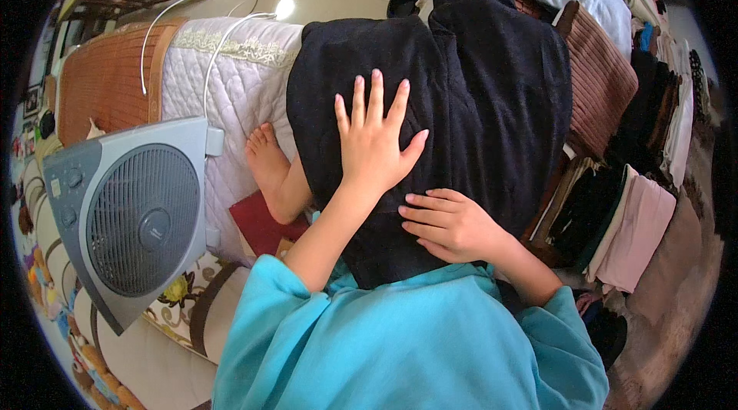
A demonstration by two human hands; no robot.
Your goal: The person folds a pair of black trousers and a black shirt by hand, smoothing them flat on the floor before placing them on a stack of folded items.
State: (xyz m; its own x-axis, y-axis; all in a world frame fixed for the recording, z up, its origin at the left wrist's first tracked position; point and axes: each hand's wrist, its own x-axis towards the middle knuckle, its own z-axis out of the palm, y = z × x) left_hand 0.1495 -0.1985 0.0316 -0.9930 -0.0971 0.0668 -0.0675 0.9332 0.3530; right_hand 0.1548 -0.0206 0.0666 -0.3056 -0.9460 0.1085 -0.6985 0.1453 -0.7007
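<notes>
A black cloth garment [490, 104] lies spread over my lap, with a narrow part of it reaching toward the far edge of the bed. On its middle, my left hand [376, 148] rests palm down, fingers spread and pointing away from me. Closer to my body, my right hand [458, 226] lies palm down on the same cloth, its fingers slightly apart and pointing left. Neither hand grips anything that I can see. Wrinkles run through the garment to the right of my left hand.
A grey box fan [144, 220] stands at the left, close to my bare foot [271, 173], on a quilted white bed cover [230, 87]. A white cable [210, 64] runs beyond it. Folded clothes [634, 231] and a brown ribbed cloth [599, 78] are stacked at the right.
</notes>
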